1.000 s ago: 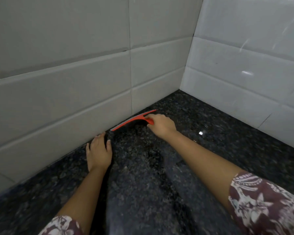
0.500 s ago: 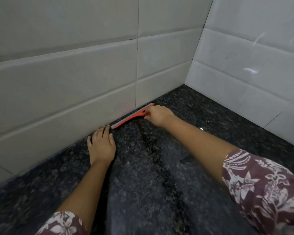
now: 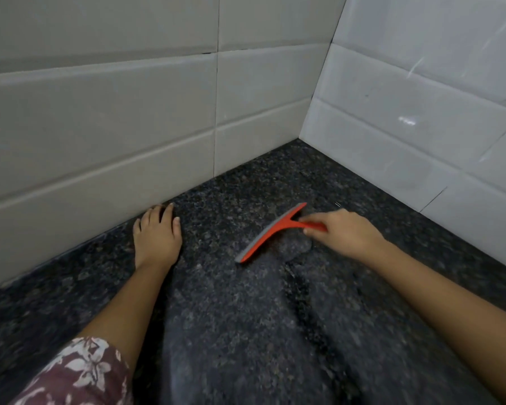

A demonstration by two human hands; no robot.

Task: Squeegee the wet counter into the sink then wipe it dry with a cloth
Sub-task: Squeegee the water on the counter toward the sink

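Squeegee (image 3: 270, 233) lies blade-down on the dark speckled counter (image 3: 246, 331), its red handle gripped in your right hand (image 3: 343, 230). Your left hand (image 3: 157, 235) rests flat with fingers spread, just beside the tiled wall (image 3: 100, 127) behind.

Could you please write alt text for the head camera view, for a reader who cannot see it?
The right hand holds a red plastic squeegee by its handle on a wet, dark speckled granite counter, out from the walls. The left hand rests flat beside the grey tiled wall.
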